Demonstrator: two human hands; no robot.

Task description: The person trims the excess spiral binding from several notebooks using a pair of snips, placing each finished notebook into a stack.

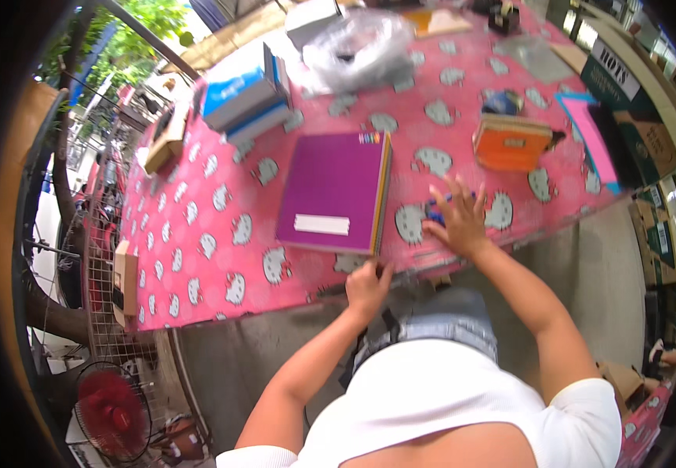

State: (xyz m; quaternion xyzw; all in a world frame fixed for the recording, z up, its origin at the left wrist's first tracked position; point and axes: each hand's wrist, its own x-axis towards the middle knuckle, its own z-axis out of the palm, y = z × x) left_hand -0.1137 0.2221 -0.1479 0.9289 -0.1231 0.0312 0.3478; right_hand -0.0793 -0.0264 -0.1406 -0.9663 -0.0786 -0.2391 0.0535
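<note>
A purple notebook [334, 187] with a white label strip lies in front of me on the pink cat-print tablecloth [232, 210]. My left hand [369, 287] is closed at the table's near edge, just below the notebook's lower right corner. Whether anything is in its curled fingers is hidden. To the right of the notebook, my right hand [463, 222] spreads its fingers flat over a small blue thing [436, 212], mostly covered by the hand. Beyond that hand stands an orange pouch [512, 143] with a zipper.
Blue-and-white boxes or thick books [246, 101] are stacked at the far left, beside a clear plastic bag [357, 51]. Pink and black flat items [599, 144] lie at the right edge, near cardboard boxes [658, 226]. A red fan [113, 409] stands on the lower left.
</note>
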